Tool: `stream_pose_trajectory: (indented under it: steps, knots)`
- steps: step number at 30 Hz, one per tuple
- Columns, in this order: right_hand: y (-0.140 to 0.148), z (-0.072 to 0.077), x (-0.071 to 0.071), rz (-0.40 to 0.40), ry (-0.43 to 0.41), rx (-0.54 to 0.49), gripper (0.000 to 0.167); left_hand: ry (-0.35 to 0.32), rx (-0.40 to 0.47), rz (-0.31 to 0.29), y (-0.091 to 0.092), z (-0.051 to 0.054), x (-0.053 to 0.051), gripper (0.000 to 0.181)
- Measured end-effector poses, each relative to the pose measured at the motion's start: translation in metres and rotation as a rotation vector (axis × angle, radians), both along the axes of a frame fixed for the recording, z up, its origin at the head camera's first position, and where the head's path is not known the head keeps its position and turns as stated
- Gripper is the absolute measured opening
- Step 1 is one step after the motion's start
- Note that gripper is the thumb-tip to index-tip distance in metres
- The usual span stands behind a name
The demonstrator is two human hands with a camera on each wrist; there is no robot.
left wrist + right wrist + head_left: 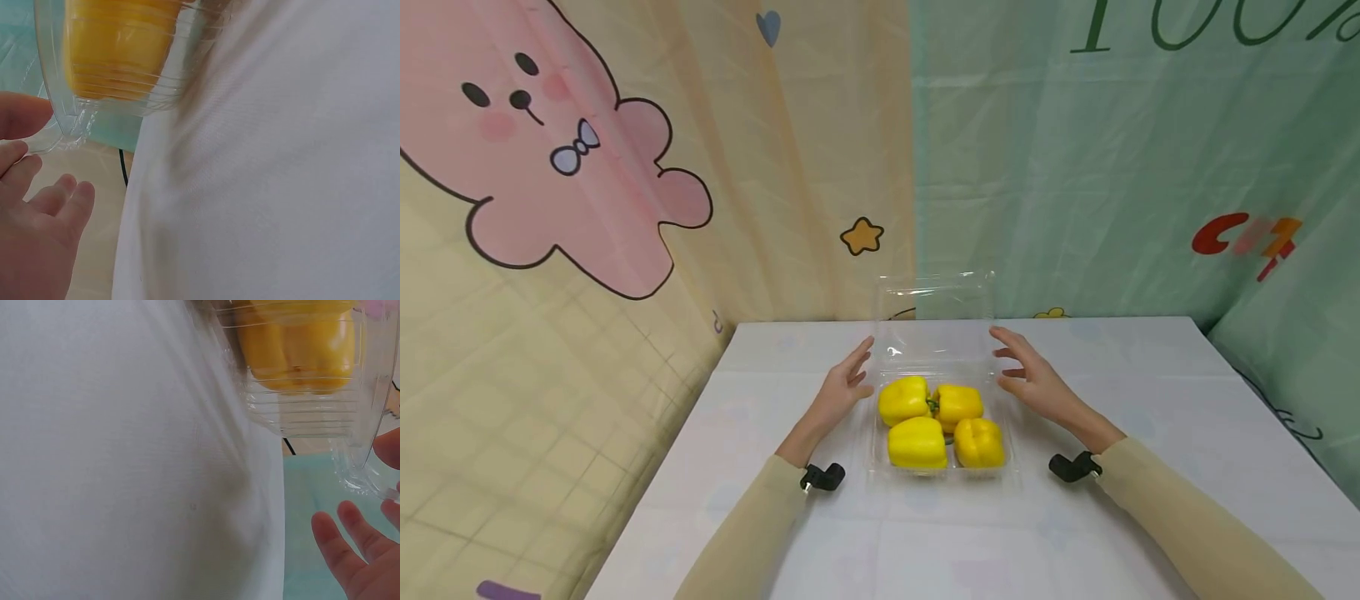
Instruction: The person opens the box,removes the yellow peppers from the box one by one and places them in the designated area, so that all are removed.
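Observation:
Several yellow bell peppers (917,443) lie in the base of a clear plastic clamshell box (880,456). Its transparent lid (936,337) stands raised at the back. My left hand (841,387) is at the left side of the box by the hinge, fingers spread and slightly bent. At the opposite side, my right hand (1039,385) is held likewise. Each wrist view shows a pepper (119,53) (300,353) through the ribbed box wall, with a thumb close to the rim; whether either thumb touches it I cannot tell. Neither hand grips anything.
A white cloth (760,379) covers the table under the box. Behind the table hangs a printed curtain (797,167), with a pink bear on the left and a green section on the right. Black wrist mounts (823,477) sit at both cuffs.

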State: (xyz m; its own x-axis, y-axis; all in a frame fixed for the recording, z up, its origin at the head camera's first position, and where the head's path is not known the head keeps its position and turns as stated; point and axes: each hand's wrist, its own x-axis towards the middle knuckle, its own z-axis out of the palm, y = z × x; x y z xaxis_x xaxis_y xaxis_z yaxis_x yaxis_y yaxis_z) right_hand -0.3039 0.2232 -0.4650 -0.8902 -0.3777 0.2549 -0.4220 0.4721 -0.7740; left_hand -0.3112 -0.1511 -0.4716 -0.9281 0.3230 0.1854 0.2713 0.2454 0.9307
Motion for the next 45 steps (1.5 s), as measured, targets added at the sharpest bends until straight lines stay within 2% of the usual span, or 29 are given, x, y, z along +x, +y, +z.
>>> stream_pose_trajectory:
  steps: [7, 12, 21, 27, 33, 39, 45]
  knots:
    - [0.001, -0.005, -0.005, 0.005, -0.016, 0.028, 0.081, -0.049, -0.009, -0.012, 0.000, -0.005, -0.006, 0.082]
    - [0.001, -0.009, -0.011, 0.006, -0.059, 0.056, 0.077, -0.076, -0.023, -0.005, 0.001, -0.008, -0.010, 0.078]
    - [0.007, -0.010, -0.021, 0.038, -0.132, 0.093, 0.072, -0.166, -0.087, -0.003, 0.002, -0.007, -0.018, 0.074]
    - [0.009, -0.012, -0.023, 0.045, -0.185, 0.111, 0.068, -0.219, -0.099, 0.004, -0.001, -0.007, -0.019, 0.070]
    - [0.009, -0.017, -0.021, 0.039, -0.252, 0.151, 0.066, -0.238, -0.102, -0.013, -0.002, -0.010, -0.015, 0.069]
    - [0.008, -0.016, -0.020, 0.009, -0.233, 0.154, 0.063, -0.217, -0.087, -0.021, -0.002, -0.012, -0.016, 0.069]
    - [0.009, -0.014, -0.016, -0.021, -0.194, 0.173, 0.064, -0.231, -0.077, 0.006, -0.001, -0.011, -0.014, 0.067]
